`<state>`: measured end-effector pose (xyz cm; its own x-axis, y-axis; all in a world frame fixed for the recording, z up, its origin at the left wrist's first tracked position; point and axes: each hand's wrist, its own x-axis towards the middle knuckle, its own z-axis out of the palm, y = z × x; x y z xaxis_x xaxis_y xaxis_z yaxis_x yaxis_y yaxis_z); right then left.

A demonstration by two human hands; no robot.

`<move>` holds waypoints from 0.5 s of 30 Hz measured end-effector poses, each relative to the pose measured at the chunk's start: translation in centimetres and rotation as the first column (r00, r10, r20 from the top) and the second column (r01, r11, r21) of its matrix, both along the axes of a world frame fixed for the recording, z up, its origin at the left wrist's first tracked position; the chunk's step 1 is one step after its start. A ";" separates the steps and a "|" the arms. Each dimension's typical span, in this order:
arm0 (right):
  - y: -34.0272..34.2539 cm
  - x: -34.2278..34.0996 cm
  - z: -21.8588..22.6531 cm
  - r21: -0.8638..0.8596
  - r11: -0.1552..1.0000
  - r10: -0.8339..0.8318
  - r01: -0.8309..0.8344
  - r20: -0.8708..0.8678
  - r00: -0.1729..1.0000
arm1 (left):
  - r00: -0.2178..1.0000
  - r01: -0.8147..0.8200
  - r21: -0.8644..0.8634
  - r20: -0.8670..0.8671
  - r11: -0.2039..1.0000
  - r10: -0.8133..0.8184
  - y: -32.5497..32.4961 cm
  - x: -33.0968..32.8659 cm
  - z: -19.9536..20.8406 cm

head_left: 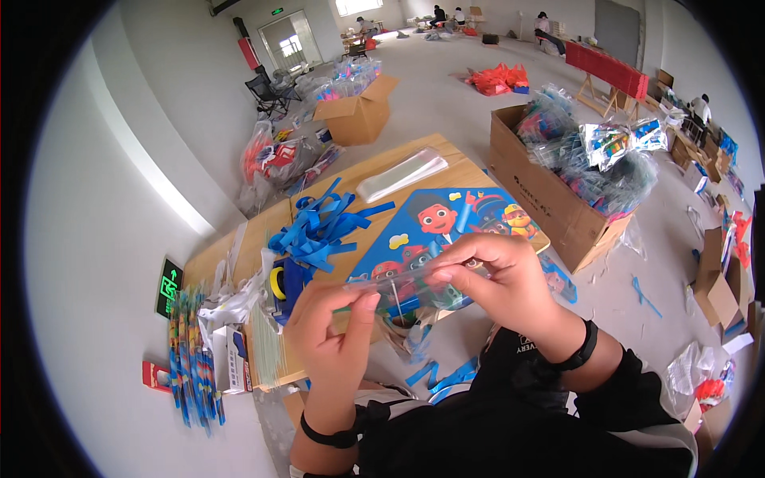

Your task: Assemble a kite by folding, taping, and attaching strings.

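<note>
Both hands hold a piece of clear plastic (405,280), apparently a bag or sleeve, stretched between them above the table. My left hand (331,319) pinches one end between thumb and fingers. The other end is pinched by my right hand (498,279). A thin white line or stick shows through the plastic; I cannot tell whether it is inside. Beneath lies a blue sheet printed with cartoon figures (437,217), partly hidden by my hands. Left of it is a tangled heap of blue ribbons (320,227). Behind the sheet rests a stack of clear plastic sleeves (402,174).
A wooden table (434,146) spans the front. Right of it stands a large cardboard box (542,179) full of bagged goods; another carton (355,119) is behind. A yellow-and-blue tape dispenser (279,283) sits at the left edge. Colourful wrapped bundles (191,358) lean by the wall.
</note>
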<state>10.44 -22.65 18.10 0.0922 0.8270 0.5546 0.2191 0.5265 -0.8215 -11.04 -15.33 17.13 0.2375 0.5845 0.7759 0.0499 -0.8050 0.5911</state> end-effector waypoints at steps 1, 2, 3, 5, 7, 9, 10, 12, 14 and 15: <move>0.1 0.0 0.2 0.006 1.000 0.015 -0.014 -0.046 0.999 | 1.000 0.001 -0.026 0.005 1.000 -0.001 0.0 0.0 0.6; 0.1 0.0 0.3 0.012 1.000 0.028 -0.027 -0.091 0.995 | 1.000 0.003 -0.053 0.009 0.999 -0.002 -0.1 0.1 0.9; 0.1 0.1 0.6 0.011 1.000 0.024 -0.023 -0.096 0.995 | 1.000 0.007 -0.054 0.005 0.999 -0.007 0.0 0.3 1.1; 0.0 0.2 1.3 -0.024 1.000 0.007 -0.010 -0.106 0.994 | 0.997 0.047 0.000 0.067 0.999 -0.047 0.1 0.5 1.5; 0.0 0.4 1.8 0.030 0.999 0.028 -0.026 -0.087 0.996 | 0.997 0.057 0.021 0.045 0.998 -0.058 0.1 0.2 1.9; 0.1 0.6 2.4 0.086 0.995 0.048 -0.043 -0.061 0.997 | 0.997 0.067 0.045 0.027 0.997 -0.069 0.5 -0.3 2.3; 0.0 0.8 2.8 0.138 0.987 0.086 -0.088 0.021 0.996 | 0.991 0.130 0.118 0.003 0.985 -0.131 0.8 -0.7 2.5; -0.1 1.2 3.2 0.188 0.972 0.123 -0.142 0.108 0.987 | 0.982 0.186 0.193 -0.024 0.963 -0.185 1.3 -1.3 2.7; -0.2 1.5 3.3 0.207 0.946 0.207 -0.248 0.204 0.957 | 0.940 0.340 0.220 -0.055 0.915 -0.336 1.6 -1.6 2.9; -0.5 1.5 3.5 0.179 0.955 0.199 -0.238 0.213 0.957 | 0.941 0.337 0.222 -0.054 0.915 -0.333 1.7 -1.8 2.9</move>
